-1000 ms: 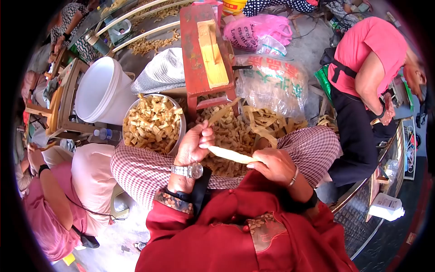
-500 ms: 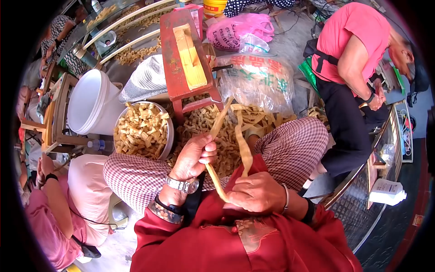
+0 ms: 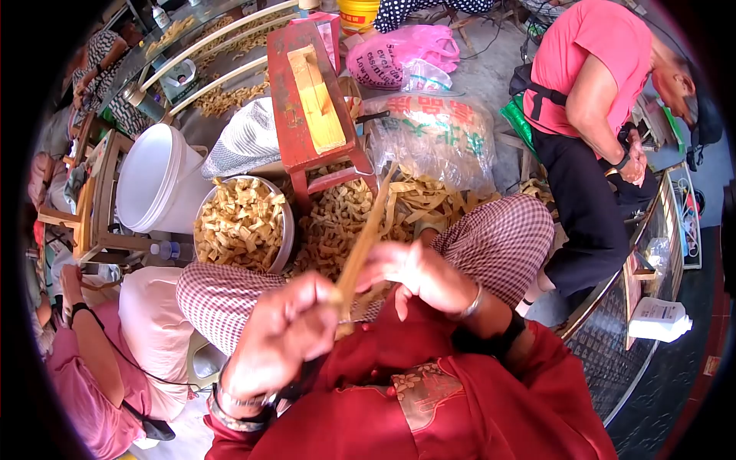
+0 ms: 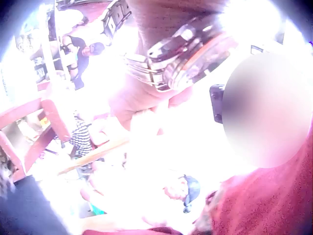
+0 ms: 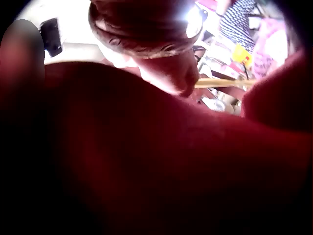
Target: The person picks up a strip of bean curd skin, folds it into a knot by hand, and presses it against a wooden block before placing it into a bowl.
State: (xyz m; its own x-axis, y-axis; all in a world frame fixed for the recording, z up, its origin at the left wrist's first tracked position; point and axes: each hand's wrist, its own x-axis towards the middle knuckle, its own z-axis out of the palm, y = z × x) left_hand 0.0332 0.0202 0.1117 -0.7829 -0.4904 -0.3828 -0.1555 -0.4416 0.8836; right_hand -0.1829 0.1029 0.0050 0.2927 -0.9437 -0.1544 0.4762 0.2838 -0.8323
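Observation:
A long, flat, yellowish strip slants up from my left hand, which grips its lower end. That hand is blurred by motion. My right hand is close by on the right, its fingers extended beside the strip and its thumb pointing down. Overexposure washes out much of the left wrist view, where the strip runs out from below the watch hand. Part of the strip also appears in the right wrist view, beyond the dark sleeve. Under both hands lies a heap of short, folded yellow pieces.
A round bowl of folded pieces stands at left, near a white bucket. Ahead is a red wooden bench bearing a yellow block. Behind the loose strips lies a clear plastic bag. People sit on both sides.
The strip, earlier stretched and then looped between both hands, now runs upward from the left hand. The right hand has let go its grip and straightened its fingers. The left hand has moved lower and nearer.

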